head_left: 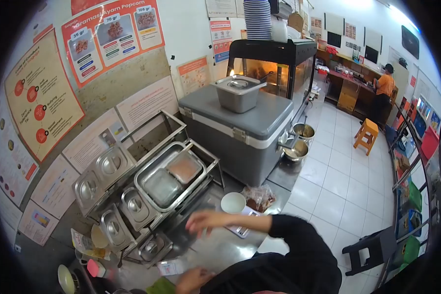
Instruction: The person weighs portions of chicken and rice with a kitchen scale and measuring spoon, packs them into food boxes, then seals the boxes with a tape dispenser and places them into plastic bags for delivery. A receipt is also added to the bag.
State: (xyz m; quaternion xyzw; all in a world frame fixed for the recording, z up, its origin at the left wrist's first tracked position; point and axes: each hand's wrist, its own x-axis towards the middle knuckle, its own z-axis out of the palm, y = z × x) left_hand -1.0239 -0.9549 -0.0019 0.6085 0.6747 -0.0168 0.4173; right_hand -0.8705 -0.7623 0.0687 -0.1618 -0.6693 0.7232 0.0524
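My right hand (206, 222) reaches across the steel counter, fingers loosely apart and slightly blurred, with nothing visible in it. Just beyond its wrist a white bowl (233, 202) rests at a kitchen scale (244, 228), which the forearm partly covers. Beside them lies a clear plastic bag (263, 197) with dark brown contents. Low in view, my left hand (193, 279) is over the counter's near side; its fingers are not clear enough to read. Close to it are a small white packet (170, 267) and a green cloth or leaf-like piece (161, 286).
A tiered metal rack (208, 154) holds lidded steel pans (134, 203) and a large open tray (142, 171). Behind stands a grey cooler box (225, 139) with a lidded pan (237, 93) on top. A black stool (370, 252) is at right; another person (384, 88) stands far back.
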